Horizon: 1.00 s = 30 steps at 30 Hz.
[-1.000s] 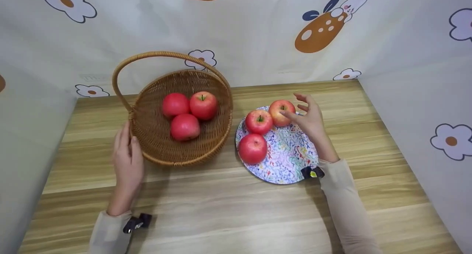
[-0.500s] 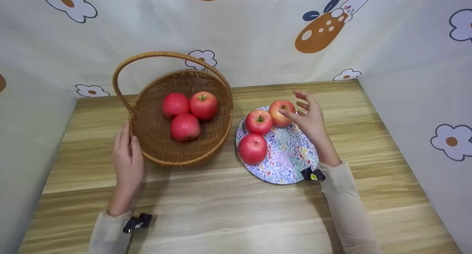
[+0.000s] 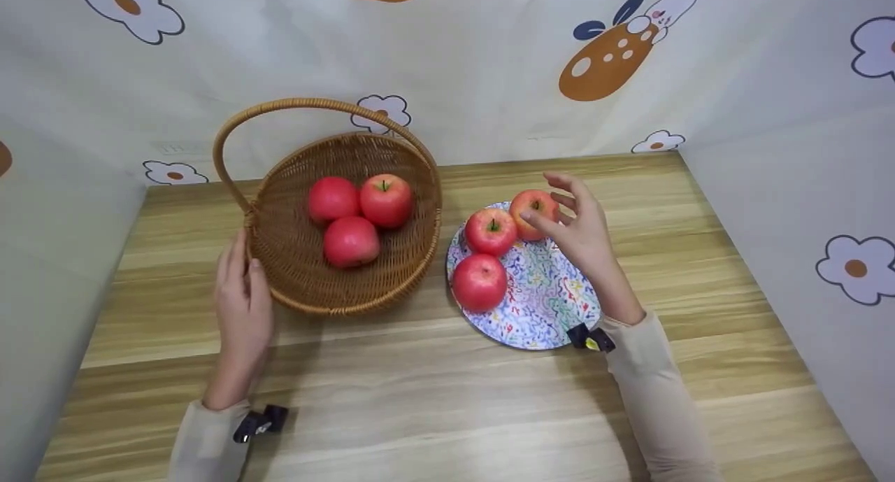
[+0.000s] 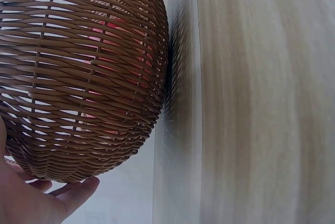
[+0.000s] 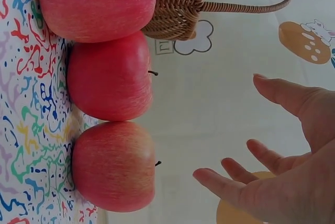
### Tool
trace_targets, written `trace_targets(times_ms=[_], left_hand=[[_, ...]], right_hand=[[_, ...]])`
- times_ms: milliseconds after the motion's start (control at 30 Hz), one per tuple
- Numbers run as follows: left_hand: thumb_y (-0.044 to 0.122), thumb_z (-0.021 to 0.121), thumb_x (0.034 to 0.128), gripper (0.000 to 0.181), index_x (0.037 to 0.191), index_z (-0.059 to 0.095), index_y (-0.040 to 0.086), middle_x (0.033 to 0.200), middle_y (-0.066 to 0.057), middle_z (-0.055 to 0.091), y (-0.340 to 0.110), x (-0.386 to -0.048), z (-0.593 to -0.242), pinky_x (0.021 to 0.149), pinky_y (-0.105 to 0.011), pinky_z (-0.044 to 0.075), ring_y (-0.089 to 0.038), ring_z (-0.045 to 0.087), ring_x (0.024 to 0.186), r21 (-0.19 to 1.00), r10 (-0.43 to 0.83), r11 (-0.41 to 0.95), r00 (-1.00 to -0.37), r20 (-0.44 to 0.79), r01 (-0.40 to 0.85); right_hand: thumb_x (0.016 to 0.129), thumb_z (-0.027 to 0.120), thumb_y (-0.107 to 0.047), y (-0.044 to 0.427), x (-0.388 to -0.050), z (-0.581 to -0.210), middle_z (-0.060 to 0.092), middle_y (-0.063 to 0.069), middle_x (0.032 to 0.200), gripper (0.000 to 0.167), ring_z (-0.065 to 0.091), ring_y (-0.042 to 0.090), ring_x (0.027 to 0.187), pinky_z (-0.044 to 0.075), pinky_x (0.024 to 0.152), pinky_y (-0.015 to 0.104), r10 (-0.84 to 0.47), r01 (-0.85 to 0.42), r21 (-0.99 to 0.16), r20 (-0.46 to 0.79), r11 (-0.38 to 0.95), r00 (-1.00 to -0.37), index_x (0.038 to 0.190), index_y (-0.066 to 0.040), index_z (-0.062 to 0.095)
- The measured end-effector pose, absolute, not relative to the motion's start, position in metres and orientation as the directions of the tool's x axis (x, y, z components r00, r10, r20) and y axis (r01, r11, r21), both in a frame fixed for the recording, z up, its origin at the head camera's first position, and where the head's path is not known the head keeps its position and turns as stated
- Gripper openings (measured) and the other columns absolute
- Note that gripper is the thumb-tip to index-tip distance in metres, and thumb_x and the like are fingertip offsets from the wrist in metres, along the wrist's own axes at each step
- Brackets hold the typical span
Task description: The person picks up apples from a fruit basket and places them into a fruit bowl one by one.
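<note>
In the head view, my left hand [image 3: 242, 307] rests against the left outer side of a brown wicker basket [image 3: 294, 275], its fingers lying along the weave. Several fingertips show against the wall of the basket [image 4: 78, 77] in the left wrist view. Three red apples [image 3: 352, 241] sit inside. On the right, my right hand [image 3: 584, 230] hovers with fingers spread above a red-yellow apple [image 3: 529, 206] at the back of a round patterned plate [image 3: 545, 307]. The right wrist view shows a gap between the hand [image 5: 282, 166] and the apples. Two more apples [image 3: 491, 231] share the plate.
The basket's tall arched handle [image 3: 308, 103] stands up over it. Basket and plate lie side by side on a wood-grain table [image 3: 405, 398]. A pale cloth wall [image 3: 489, 69] with flower and rabbit prints closes off the back and sides.
My right hand has shifted slightly left, further over the rear apple on the plate. The left hand, the basket and all the apples have not moved.
</note>
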<state>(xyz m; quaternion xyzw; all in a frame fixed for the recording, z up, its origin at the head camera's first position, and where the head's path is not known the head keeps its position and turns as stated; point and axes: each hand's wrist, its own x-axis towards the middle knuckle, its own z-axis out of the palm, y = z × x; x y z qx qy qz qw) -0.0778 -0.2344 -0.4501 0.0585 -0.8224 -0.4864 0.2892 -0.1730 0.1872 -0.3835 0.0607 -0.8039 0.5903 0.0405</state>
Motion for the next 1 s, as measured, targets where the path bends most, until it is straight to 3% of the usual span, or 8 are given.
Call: trace_targets(times_ms=[167, 400, 633, 1000], left_hand=[[0.005, 0.045, 0.108, 0.05, 0.157, 0.044, -0.004, 0.158, -0.03, 0.044, -0.235, -0.078, -0.45, 0.127, -0.044, 0.028, -0.043, 0.04, 0.148, 0.832, -0.373, 0.521, -0.825, 0.424, 0.192], [0.003, 0.046, 0.1071, 0.049, 0.155, 0.046, -0.007, 0.157, -0.031, 0.045, -0.236, -0.08, -0.453, 0.126, -0.04, 0.028, -0.043, 0.04, 0.148, 0.82, -0.367, 0.531, -0.815, 0.449, 0.212], [0.004, 0.047, 0.1068, 0.049, 0.155, 0.046, -0.006, 0.158, -0.032, 0.042, -0.235, -0.08, -0.45, 0.129, -0.052, 0.025, -0.047, 0.036, 0.151, 0.822, -0.365, 0.525, -0.815, 0.45, 0.219], [0.006, 0.046, 0.1074, 0.05, 0.157, 0.044, -0.005, 0.161, -0.032, 0.039, -0.235, -0.078, -0.449, 0.129, -0.058, 0.022, -0.05, 0.033, 0.152, 0.832, -0.367, 0.52, -0.828, 0.424, 0.195]], right_hand=[[0.091, 0.081, -0.007, 0.183, -0.169, -0.38, 0.05, 0.022, 0.151, 0.063, 0.048, 0.047, 0.138, 0.041, 0.117, 0.06, -0.059, -0.156, -0.943, 0.145, 0.292, -0.988, 0.146, 0.004, 0.053], [0.089, 0.081, -0.004, 0.175, -0.165, -0.377, 0.051, 0.023, 0.151, 0.062, 0.047, 0.047, 0.141, 0.041, 0.119, 0.057, -0.059, -0.146, -0.955, 0.135, 0.257, -0.989, 0.143, 0.006, 0.053], [0.089, 0.082, -0.004, 0.168, -0.161, -0.375, 0.052, 0.023, 0.15, 0.063, 0.048, 0.046, 0.14, 0.041, 0.119, 0.057, -0.09, -0.157, -0.956, 0.139, 0.248, -0.986, 0.144, 0.005, 0.053], [0.089, 0.082, -0.002, 0.155, -0.157, -0.374, 0.052, 0.025, 0.147, 0.064, 0.047, 0.045, 0.141, 0.042, 0.119, 0.057, -0.161, -0.143, -0.959, 0.105, 0.245, -0.981, 0.145, 0.005, 0.052]])
